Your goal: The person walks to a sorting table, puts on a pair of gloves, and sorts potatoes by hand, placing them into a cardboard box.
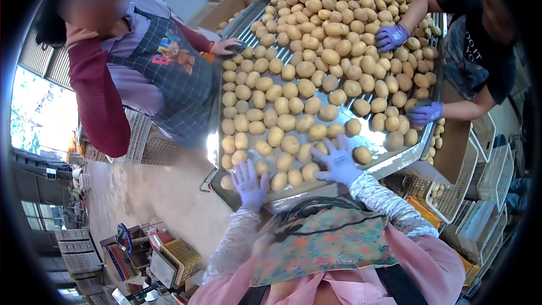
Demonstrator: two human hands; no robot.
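Note:
Many potatoes [291,107] lie spread over a metal sorting table [387,161] in front of me, heaped higher toward the far end. My left hand [249,183], in a lilac glove, rests at the near left corner with its fingers spread over the closest potatoes. In a matching glove, my right hand [339,161] lies with fingers apart on potatoes at the near edge, beside a single potato [362,155] to its right. Neither hand is wrapped around a potato.
A co-worker in a checked apron [169,73] stands at the left with a hand on the table's edge. Opposite, another person's gloved hands [426,113] touch potatoes. Plastic crates [488,175] and a cardboard box [451,161] stand at the right; a yellow crate [182,257] sits lower left.

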